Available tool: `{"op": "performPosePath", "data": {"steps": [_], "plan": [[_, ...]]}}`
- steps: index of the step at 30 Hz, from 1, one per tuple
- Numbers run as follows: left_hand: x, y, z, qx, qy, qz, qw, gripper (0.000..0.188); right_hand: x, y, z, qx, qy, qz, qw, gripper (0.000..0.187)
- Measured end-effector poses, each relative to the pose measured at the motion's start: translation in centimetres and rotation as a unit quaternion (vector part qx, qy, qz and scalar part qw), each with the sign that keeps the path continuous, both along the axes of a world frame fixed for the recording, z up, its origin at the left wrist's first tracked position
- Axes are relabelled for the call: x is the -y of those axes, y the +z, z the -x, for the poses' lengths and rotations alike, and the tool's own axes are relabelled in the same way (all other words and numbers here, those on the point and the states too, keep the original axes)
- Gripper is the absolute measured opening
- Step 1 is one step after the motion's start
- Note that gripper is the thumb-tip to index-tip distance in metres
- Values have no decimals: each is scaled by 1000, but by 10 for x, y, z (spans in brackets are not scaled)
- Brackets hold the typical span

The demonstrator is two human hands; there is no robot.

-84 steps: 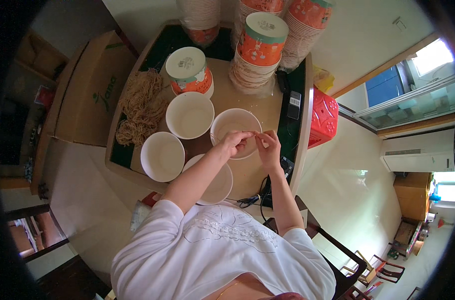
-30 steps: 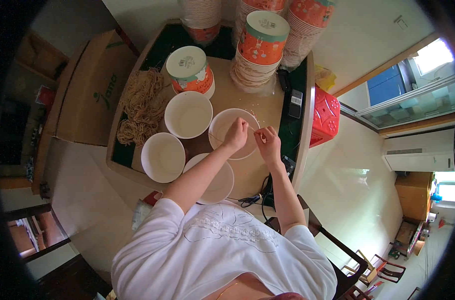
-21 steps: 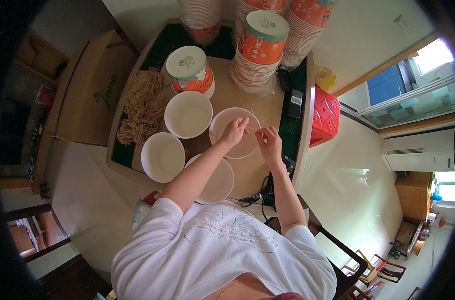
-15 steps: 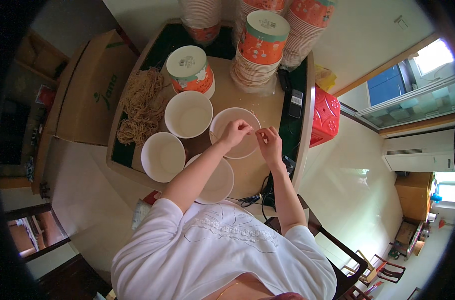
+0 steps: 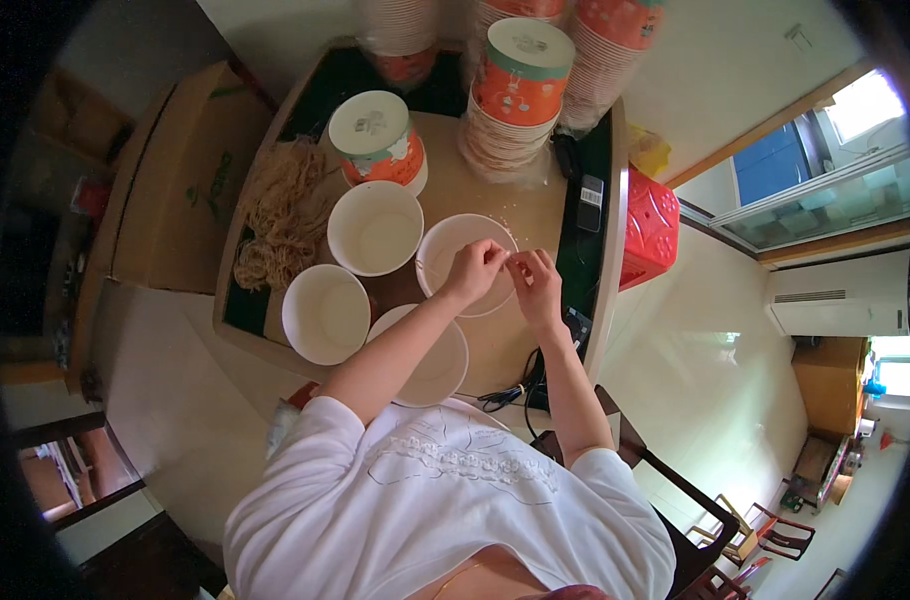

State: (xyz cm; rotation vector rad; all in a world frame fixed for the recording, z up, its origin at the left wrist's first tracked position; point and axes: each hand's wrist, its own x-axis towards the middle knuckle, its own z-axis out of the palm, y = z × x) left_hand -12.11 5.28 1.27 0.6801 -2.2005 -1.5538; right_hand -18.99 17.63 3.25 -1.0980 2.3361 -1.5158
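Observation:
My left hand [image 5: 478,268] and my right hand [image 5: 536,283] meet over a white paper bucket [image 5: 440,236] at the right of the group, fingertips pinched close together. Whatever lies between the fingers is too small to make out. A bit of tan string shows at that bucket's left rim. Three more open white buckets stand beside it: one to the upper left [image 5: 376,228], one at the far left [image 5: 325,314], and one below [image 5: 433,370], partly covered by my left forearm. A tangled heap of tan string [image 5: 287,215] lies at the table's left.
An upturned orange-and-green bucket [image 5: 377,140] stands behind the open ones. Tall bucket stacks [image 5: 520,85] in plastic line the back. A phone-like black device [image 5: 589,204] lies at the right edge, black cables [image 5: 515,395] nearer me. A red stool [image 5: 651,230] and a cardboard box [image 5: 180,190] flank the table.
My pinched hands have drawn slightly closer together over the same bucket. The whole view has shifted a little; the buckets and string heap stay in place.

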Motion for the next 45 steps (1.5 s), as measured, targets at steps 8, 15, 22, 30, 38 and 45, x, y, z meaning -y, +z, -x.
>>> {"op": "performPosePath", "data": {"steps": [8,15,22,30,38,45], "plan": [[-3,53,-15,19,-53,55,997,19,-6,3,-4,-63,-5,24,998,5],[-4,57,-19,-78,-24,-139,987,16,-12,-16,7,-62,-84,33,994,4],[-2,60,-12,-65,-60,-175,981,14,-11,-25,4,20,-130,22,991,16],[-15,53,-2,-61,-79,-111,989,15,-1,-12,8,-93,-144,40,984,24],[-23,93,-2,-115,-69,-64,989,16,1,11,18,-59,-108,46,991,13],[-6,178,22,-190,-134,-27,972,10,-11,82,72,-12,-32,11,999,11]]}}
